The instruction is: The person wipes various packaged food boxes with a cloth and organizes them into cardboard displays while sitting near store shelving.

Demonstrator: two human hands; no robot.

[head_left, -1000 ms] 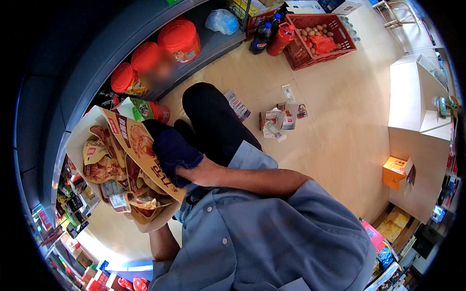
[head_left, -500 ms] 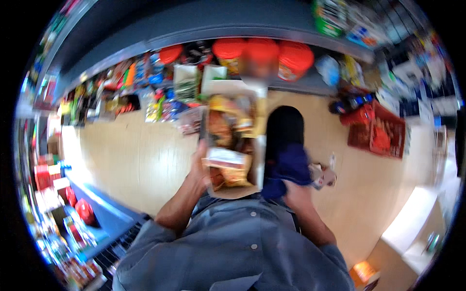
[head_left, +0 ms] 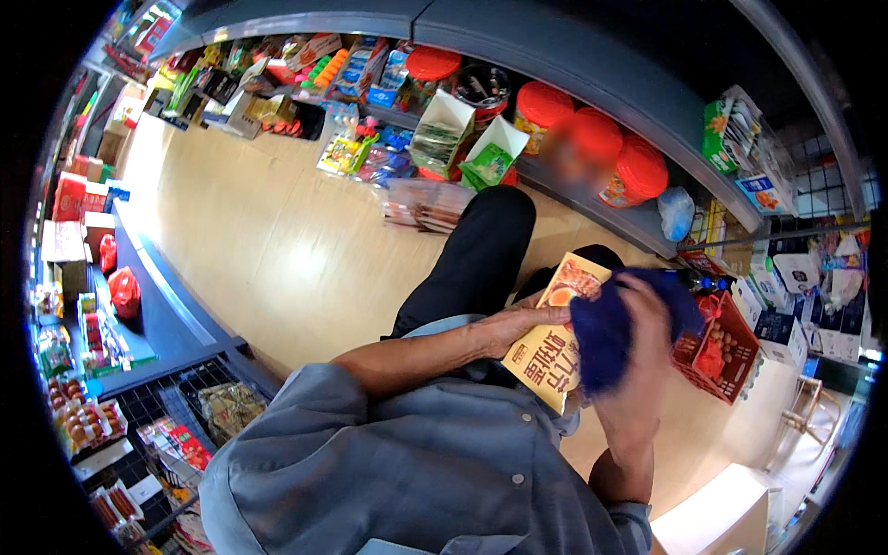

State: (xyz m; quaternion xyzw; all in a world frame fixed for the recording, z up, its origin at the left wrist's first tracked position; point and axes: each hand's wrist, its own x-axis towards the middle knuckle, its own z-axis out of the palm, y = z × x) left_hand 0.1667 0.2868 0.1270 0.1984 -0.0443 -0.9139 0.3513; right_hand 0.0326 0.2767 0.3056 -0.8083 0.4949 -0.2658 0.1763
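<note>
I'm seeing the left hand (head_left: 518, 326) gripping the yellow snack packet (head_left: 555, 347) from below; the right hand (head_left: 638, 324) is clutching a blue cloth (head_left: 606, 338) against its face. Wiping step, I'd judge; next needs a steady grip.

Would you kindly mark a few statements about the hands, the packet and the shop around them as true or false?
1. The left hand holds a yellow packet. True.
2. The right hand presses a dark blue cloth against the packet. True.
3. The red basket hangs from the left hand. False: it sits on the floor to the right.
4. The jars on the low shelf have green lids. False: the lids are red.
</note>
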